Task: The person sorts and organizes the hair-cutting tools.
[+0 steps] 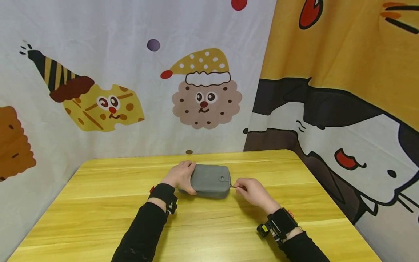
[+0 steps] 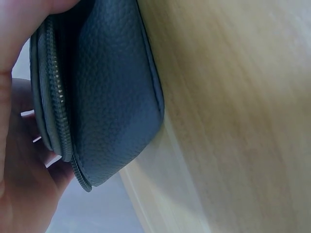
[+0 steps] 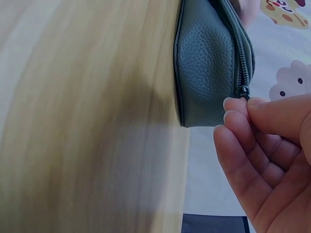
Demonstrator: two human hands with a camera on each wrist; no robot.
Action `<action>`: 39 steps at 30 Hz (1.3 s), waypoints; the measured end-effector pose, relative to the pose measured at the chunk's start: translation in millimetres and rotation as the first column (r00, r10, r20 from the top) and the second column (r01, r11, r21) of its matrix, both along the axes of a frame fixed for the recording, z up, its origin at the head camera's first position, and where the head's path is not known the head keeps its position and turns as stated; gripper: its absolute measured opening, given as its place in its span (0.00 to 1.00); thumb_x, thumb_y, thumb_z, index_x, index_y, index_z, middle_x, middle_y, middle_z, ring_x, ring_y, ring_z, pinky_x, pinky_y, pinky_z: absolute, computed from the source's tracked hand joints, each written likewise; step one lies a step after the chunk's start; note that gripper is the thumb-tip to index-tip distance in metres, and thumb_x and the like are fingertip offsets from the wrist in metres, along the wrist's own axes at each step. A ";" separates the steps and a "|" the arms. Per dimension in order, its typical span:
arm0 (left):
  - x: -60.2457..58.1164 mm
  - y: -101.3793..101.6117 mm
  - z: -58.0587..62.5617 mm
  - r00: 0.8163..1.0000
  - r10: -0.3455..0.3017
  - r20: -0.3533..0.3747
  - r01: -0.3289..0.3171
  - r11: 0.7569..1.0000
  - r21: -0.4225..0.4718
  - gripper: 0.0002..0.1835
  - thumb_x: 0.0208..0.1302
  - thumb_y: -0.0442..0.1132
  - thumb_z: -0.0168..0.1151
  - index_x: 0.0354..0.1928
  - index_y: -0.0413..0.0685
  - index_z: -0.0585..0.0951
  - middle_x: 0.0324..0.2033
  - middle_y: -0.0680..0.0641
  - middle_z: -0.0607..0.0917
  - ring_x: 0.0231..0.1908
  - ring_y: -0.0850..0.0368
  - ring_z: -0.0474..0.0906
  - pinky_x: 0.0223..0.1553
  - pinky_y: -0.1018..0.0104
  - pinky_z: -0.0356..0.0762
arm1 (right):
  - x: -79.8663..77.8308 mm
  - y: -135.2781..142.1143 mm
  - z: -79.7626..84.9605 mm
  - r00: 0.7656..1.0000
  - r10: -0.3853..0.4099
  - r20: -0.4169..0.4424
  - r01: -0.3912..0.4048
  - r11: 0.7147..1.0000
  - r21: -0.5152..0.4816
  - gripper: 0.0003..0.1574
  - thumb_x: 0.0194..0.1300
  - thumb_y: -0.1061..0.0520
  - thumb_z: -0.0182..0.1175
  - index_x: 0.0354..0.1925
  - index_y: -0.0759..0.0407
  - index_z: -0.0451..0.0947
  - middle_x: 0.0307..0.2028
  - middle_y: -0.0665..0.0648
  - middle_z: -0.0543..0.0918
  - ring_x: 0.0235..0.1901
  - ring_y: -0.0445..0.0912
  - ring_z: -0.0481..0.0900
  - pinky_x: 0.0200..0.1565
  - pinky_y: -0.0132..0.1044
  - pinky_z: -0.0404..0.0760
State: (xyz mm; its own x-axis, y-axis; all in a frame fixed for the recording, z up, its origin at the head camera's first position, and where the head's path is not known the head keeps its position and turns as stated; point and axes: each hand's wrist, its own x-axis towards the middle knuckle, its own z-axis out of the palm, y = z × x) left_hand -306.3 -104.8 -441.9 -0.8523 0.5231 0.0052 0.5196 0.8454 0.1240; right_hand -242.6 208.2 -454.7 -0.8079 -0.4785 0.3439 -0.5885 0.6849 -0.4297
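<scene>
A grey leather-textured zip pouch (image 1: 209, 178) with a small snap tab lies on the table. At its left end my left hand (image 1: 180, 177) grips it, thumb on the near side and fingers over the far side. The left wrist view shows the zipper teeth (image 2: 59, 92) parted at that end. My right hand (image 1: 253, 191) pinches the zipper pull (image 1: 231, 186) at the right end between thumb and index finger. Close up in the right wrist view, the zipper slider (image 3: 242, 91) sits at the pouch's corner, just beyond the fingertips. The inside of the pouch is hidden.
The pouch is near the far edge of a light wood table (image 1: 203, 233). A printed curtain (image 1: 124, 47) with cartoon figures hangs behind it, and a yellow one (image 1: 343, 47) hangs along the right side. Black camera straps (image 1: 282, 222) sit on both wrists.
</scene>
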 end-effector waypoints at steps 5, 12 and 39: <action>0.3 0.6 -1.0 1.000 0.004 -0.001 -0.004 1.000 -0.003 0.66 0.37 0.66 0.77 0.75 0.39 0.59 0.68 0.39 0.66 0.67 0.41 0.63 0.62 0.49 0.68 | 1.7 -0.3 0.9 1.000 0.015 0.018 -0.015 1.000 0.004 0.03 0.65 0.65 0.64 0.37 0.59 0.83 0.30 0.45 0.81 0.29 0.37 0.73 0.34 0.35 0.76; 1.8 1.5 0.0 1.000 0.010 -0.002 -0.010 1.000 -0.007 0.66 0.37 0.66 0.78 0.75 0.39 0.59 0.68 0.39 0.67 0.67 0.41 0.63 0.62 0.49 0.68 | 2.5 -0.6 1.5 0.999 0.038 0.034 -0.038 0.999 -0.005 0.03 0.65 0.66 0.64 0.37 0.60 0.83 0.29 0.45 0.80 0.27 0.36 0.71 0.32 0.33 0.75; 8.9 4.9 0.6 0.999 0.044 -0.009 -0.044 0.999 0.012 0.66 0.35 0.66 0.79 0.73 0.36 0.61 0.63 0.36 0.71 0.63 0.39 0.67 0.58 0.48 0.72 | 9.8 -8.6 1.0 0.976 0.151 0.156 -0.138 0.987 -0.087 0.03 0.67 0.66 0.62 0.38 0.62 0.82 0.25 0.45 0.79 0.22 0.34 0.72 0.27 0.31 0.74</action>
